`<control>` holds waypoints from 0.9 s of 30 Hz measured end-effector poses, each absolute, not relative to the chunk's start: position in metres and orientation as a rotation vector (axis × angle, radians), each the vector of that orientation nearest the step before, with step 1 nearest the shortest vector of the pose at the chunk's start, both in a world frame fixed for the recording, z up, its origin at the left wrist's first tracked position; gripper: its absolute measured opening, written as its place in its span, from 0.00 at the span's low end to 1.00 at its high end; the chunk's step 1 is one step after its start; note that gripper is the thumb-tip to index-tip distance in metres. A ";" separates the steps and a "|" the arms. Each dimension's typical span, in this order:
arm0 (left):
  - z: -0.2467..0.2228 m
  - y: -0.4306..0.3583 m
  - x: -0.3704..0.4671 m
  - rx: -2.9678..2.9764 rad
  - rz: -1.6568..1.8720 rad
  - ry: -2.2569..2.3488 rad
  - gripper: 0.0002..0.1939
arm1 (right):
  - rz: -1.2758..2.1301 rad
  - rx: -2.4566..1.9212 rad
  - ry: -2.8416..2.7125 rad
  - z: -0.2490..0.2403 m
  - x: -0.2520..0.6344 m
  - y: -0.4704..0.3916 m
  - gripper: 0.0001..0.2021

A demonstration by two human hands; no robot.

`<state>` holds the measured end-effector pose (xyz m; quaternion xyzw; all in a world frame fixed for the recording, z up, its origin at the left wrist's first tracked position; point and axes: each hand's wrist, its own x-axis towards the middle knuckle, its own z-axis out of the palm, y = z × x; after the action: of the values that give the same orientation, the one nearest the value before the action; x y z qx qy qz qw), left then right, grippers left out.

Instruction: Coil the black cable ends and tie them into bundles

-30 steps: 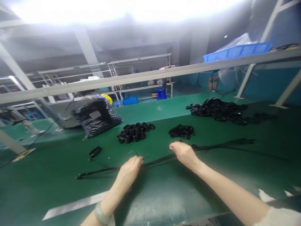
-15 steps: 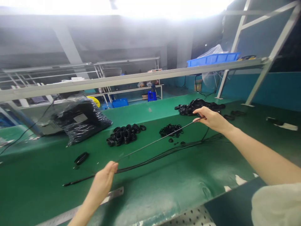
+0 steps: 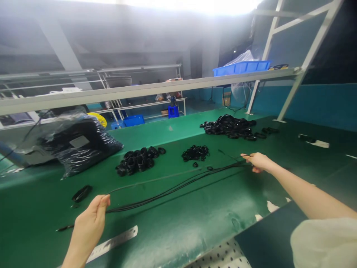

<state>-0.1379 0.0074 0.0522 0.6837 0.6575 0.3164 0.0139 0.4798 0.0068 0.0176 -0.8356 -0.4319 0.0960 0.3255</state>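
My left hand (image 3: pixel 88 225) is closed, thumb against fingers, on the left end of a thin black cable. That single strand runs off to the right, blurred by motion. Below it a bundle of thin black cables (image 3: pixel 173 190) stretches across the green bench, its left part passing behind my left hand. A dark cable tip (image 3: pixel 64 227) sticks out on the hand's other side. My right hand (image 3: pixel 258 162) is pinched around cable at the bundle's right end. A steel ruler (image 3: pixel 115 241) lies beneath my left wrist.
On the bench (image 3: pixel 195 219) are a pile of small black rings (image 3: pixel 195 152), black coils (image 3: pixel 136 160), a larger black heap (image 3: pixel 230 126) and a single coil (image 3: pixel 82 193). A plastic-wrapped black bag (image 3: pixel 83 143) stands left. A shelf rail (image 3: pixel 156 86) crosses above, carrying a blue tray (image 3: pixel 242 68).
My right hand has come down from the raised strand to the bundle's right end. The strand has gone slack and dropped. My left hand has shifted left and slightly down; the view has shifted too.
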 end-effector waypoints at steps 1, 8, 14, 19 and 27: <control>0.048 0.008 -0.137 2.149 0.930 1.992 0.18 | 0.238 -2.105 -1.098 0.016 0.482 0.004 0.23; 0.029 0.001 -0.100 2.124 0.671 1.672 0.25 | -0.309 -1.494 -0.821 0.044 0.491 0.003 0.32; 0.022 -0.025 -0.055 1.841 0.794 1.601 0.28 | -0.662 -1.295 -0.959 0.017 0.435 -0.008 0.15; 0.021 -0.041 -0.034 1.576 0.823 1.363 0.28 | -0.848 -1.424 -1.325 -0.016 0.417 -0.017 0.15; 0.027 -0.053 -0.006 1.245 0.802 1.113 0.25 | -0.585 -2.149 -1.436 -0.018 0.473 -0.009 0.22</control>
<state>-0.0058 -0.0527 0.0271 0.5371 0.4804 0.3463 0.6007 0.4733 -0.0088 -0.0180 -0.7867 -0.5255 -0.2139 0.2434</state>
